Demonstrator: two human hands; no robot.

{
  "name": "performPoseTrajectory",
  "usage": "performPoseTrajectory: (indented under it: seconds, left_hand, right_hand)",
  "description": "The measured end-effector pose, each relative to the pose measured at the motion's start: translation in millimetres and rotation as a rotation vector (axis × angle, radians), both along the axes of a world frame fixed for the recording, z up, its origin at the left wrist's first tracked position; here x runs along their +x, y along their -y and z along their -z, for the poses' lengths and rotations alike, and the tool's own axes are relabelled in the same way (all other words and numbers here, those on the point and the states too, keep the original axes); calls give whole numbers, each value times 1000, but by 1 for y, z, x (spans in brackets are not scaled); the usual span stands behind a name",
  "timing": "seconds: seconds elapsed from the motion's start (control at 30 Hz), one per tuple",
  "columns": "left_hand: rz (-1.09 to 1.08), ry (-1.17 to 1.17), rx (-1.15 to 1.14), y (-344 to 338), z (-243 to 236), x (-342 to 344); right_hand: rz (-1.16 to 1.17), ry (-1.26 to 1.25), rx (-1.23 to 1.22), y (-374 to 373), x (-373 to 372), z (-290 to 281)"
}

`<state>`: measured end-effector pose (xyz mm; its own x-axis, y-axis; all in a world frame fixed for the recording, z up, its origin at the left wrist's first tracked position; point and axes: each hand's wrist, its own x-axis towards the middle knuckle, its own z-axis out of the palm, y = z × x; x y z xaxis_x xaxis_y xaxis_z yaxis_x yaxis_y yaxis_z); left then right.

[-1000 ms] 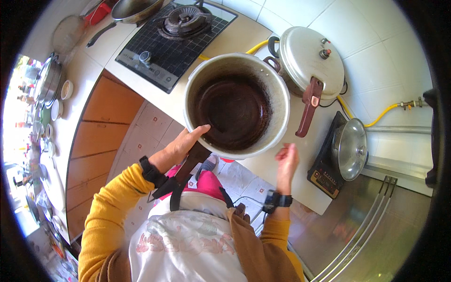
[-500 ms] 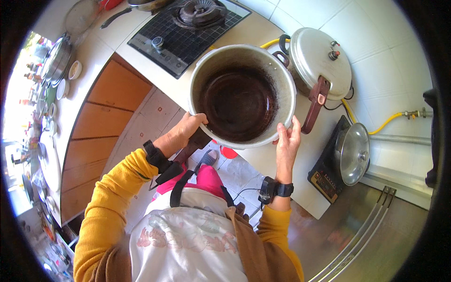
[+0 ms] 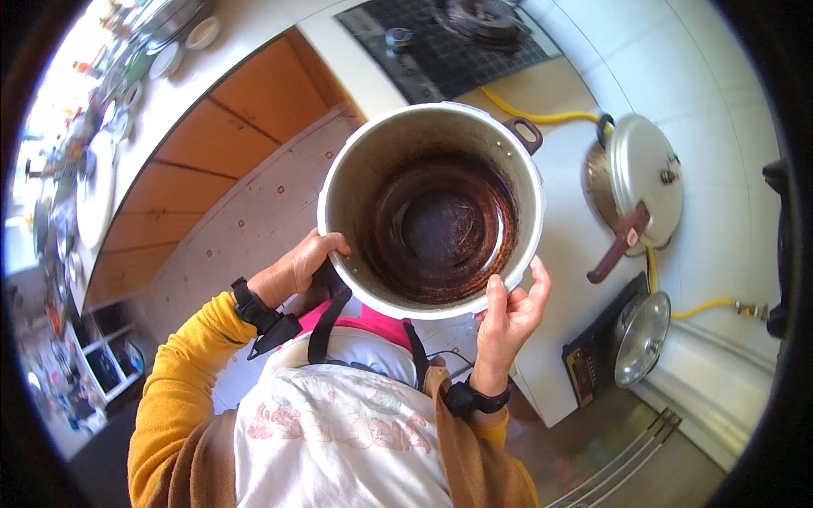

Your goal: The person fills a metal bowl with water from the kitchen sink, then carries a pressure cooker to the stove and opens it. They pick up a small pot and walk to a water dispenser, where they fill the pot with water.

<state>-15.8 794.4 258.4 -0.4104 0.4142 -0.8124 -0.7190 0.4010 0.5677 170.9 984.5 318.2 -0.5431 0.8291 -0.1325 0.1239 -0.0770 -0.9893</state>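
I am holding an open aluminium pressure cooker pot [image 3: 351, 186] by its rim, in front of my body. Its inside bottom is dark brown and stained, with a shine along one side. My left hand [image 3: 313, 258] is closed on the lower left of the rim, thumb over the edge. My right hand [image 3: 512, 300] grips the lower right, thumb and fingers at the rim. A dark side handle [image 3: 523, 135] sticks out at the pot's upper right. A second pressure cooker [image 3: 642, 165], lidded and with a maroon handle, stands on the counter to the right.
Behind the pot is a black gas hob [image 3: 423, 63] with a yellow hose [image 3: 550, 116]. A black cooktop [image 3: 593, 364] with a glass lid [image 3: 631, 351] is at the right. Along the left runs a counter [image 3: 190, 76] with bowls and dishes, over wooden cupboards [image 3: 220, 144].
My right hand has come up onto the pot's rim. My view has turned left, and the pot now sits farther from the other cooker, nearer my body.
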Motion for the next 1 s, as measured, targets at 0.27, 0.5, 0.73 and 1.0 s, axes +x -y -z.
performPoseTrajectory:
  seconds: [0.27, 0.5, 0.73, 1.0]
  left_hand:
    - [-259, 15, 14, 145, 0, -9]
    - [-478, -80, -12, 331, 12, -1]
    - [-889, -115, 2, 504, -4, 27]
    - [-1261, -130, -77, 600, 35, 58]
  right_hand:
    - [-285, -43, 19, 98, -68, 2]
    - [-591, -42, -38, 253, -135, 11]
    - [-990, -45, -110, 420, -205, 26]
    - [-1544, 27, -32, 490, -323, 44]
